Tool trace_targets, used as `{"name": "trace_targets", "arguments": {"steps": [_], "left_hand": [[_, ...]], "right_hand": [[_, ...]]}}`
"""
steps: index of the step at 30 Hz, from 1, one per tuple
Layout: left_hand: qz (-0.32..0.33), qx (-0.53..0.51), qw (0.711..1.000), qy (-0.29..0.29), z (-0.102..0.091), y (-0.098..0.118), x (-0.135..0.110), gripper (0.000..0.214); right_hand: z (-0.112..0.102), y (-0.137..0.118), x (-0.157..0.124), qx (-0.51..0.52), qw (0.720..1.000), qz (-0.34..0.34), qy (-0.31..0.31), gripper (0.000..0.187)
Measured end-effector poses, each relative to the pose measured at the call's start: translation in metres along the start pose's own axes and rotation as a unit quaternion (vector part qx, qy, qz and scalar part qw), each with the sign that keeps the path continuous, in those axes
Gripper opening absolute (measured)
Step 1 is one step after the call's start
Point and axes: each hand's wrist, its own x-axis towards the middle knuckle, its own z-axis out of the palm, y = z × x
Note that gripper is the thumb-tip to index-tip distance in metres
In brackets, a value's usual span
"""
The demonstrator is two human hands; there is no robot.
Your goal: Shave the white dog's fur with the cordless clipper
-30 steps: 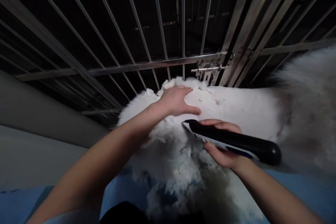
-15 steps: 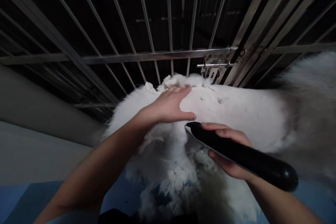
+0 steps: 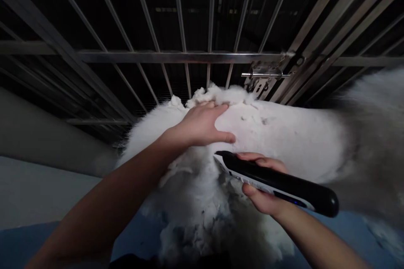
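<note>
A white furry animal (image 3: 284, 134) lies or stands across the view; its back is shorn close, while long fluffy fur stays at the left end and along the near side. My left hand (image 3: 205, 124) rests flat on its back, thumb stretched out and fingers spread over the fur. In my right hand (image 3: 265, 185) is a black and grey hair clipper (image 3: 284, 183) with a small blue light. The clipper's head touches the fur just below my left thumb. Loose tufts of cut fur (image 3: 195, 235) hang or lie below. The animal's head is not clearly seen.
Behind the animal stands a metal barred cage (image 3: 183, 56) with a sliding bolt latch (image 3: 265, 75). A grey wall (image 3: 47, 134) is at the left. Blue surface (image 3: 135, 235) shows beneath the fur.
The clipper has shifted slightly left and rolled, so its grey side and blue light now show. My left hand stays on the animal's back. The view has shifted a little.
</note>
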Motion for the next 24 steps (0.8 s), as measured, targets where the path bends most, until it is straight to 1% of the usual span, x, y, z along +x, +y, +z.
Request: {"name": "trace_targets", "arguments": {"steps": [3, 6, 8, 9, 11, 15, 17, 19, 21, 24], "left_hand": [[-0.011, -0.005, 1.000, 0.002, 0.000, -0.001, 0.001, 0.102], [-0.016, -0.011, 1.000, -0.001, 0.000, -0.002, 0.001, 0.103], [-0.017, -0.015, 1.000, -0.001, 0.000, -0.002, 0.001, 0.103], [-0.019, -0.017, 1.000, -0.001, 0.000, -0.002, 0.002, 0.103], [-0.023, -0.019, 1.000, 0.000, 0.001, -0.003, 0.003, 0.104], [-0.023, -0.025, 0.999, 0.001, 0.003, -0.004, 0.002, 0.105], [-0.022, -0.027, 0.999, 0.000, 0.002, -0.004, 0.001, 0.104], [-0.022, -0.032, 0.999, 0.002, 0.001, -0.004, 0.001, 0.103], [-0.019, -0.036, 0.999, 0.007, -0.001, -0.003, 0.002, 0.102], [-0.012, -0.042, 0.999, 0.014, -0.004, -0.002, 0.005, 0.102]], "right_hand": [[-0.005, 0.000, -0.001, 0.003, 1.000, 0.014, 0.018, 0.037], [-0.018, -0.003, 0.001, -0.048, 0.997, -0.047, 0.035, 0.039], [-0.021, -0.003, -0.001, -0.063, 0.995, -0.076, 0.032, 0.042], [-0.021, -0.002, -0.003, -0.056, 0.995, -0.073, 0.025, 0.044], [-0.016, 0.002, -0.009, -0.027, 0.999, -0.038, 0.014, 0.045], [-0.003, 0.010, -0.019, 0.016, 0.999, 0.021, 0.019, 0.043], [-0.001, 0.010, -0.020, 0.029, 0.999, 0.042, 0.017, 0.042], [-0.005, 0.006, -0.018, 0.024, 0.999, 0.046, 0.009, 0.040], [-0.012, -0.001, -0.014, -0.007, 1.000, -0.002, 0.006, 0.040], [-0.020, -0.009, -0.008, -0.078, 0.991, -0.110, 0.013, 0.044]]}}
